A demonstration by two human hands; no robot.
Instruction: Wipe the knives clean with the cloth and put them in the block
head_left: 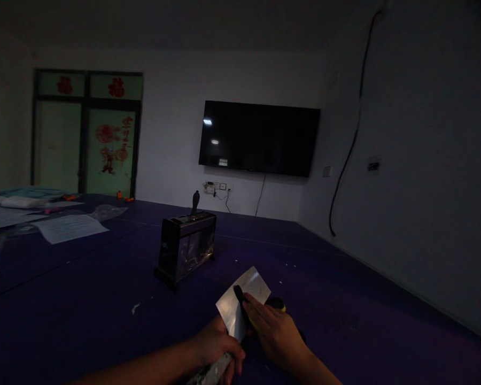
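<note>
My left hand (216, 345) is closed around the lower end of a shiny silver sheet or pouch (244, 302), which stands up from the dark blue table (84, 310). Pressed against the sheet's right side, my right hand (274, 331) grips a dark tool with a yellow-and-black handle (278, 305); the tool's black tip touches the sheet near its middle. Ahead of both hands stands a dark boxy machine with a lever on top (186, 243).
Papers (70, 227) and plastic bags lie at the table's far left. A wall-mounted black screen (258, 136) hangs straight ahead, a glass door with red decorations (86, 133) is at the back left, and a white wall (425, 160) runs along the right.
</note>
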